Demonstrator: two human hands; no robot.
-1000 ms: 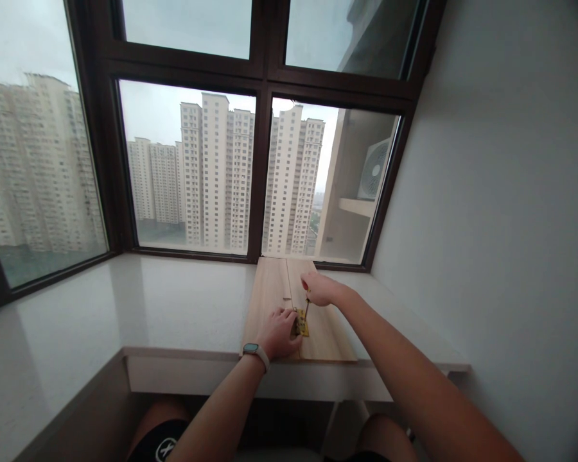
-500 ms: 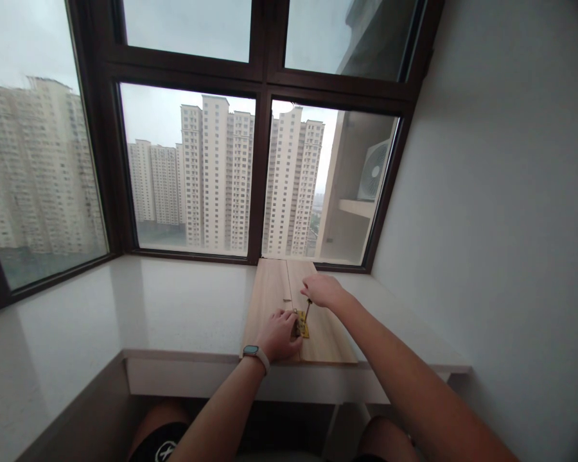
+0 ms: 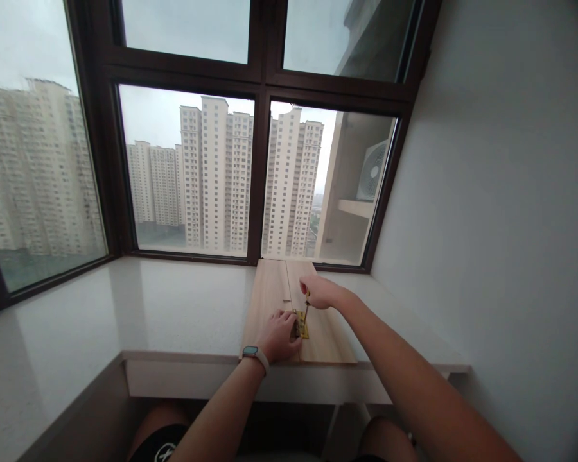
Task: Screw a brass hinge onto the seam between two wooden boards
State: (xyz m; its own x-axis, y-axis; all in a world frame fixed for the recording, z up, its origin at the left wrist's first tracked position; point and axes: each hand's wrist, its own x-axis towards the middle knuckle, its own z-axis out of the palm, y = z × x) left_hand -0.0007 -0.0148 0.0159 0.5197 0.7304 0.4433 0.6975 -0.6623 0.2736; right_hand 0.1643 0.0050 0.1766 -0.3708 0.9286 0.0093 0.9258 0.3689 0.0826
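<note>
My right hand (image 3: 318, 290) is wrapped round the handle of a screwdriver (image 3: 306, 309). Its shaft points down, and the tip is at a brass-coloured hinge (image 3: 304, 327) lying by the seam between two pale wooden boards (image 3: 325, 340). From the left, my left hand (image 3: 280, 333) holds the hinge against the wood, thumb at the near side and fingers at the far side. Part of the hinge is hidden under these fingers. Just beyond it on the boards lies a small thin metal piece, perhaps a screw (image 3: 286, 300).
The boards rest on a white window ledge (image 3: 187, 308), reaching from its front edge back to the dark window frame (image 3: 192, 256). A plain wall (image 3: 486, 192) rises on the right. My knees are under the ledge.
My right hand has turned slightly round the screwdriver and shifted a little left, showing more of the handle. The left hand stays where it was on the hinge.
</note>
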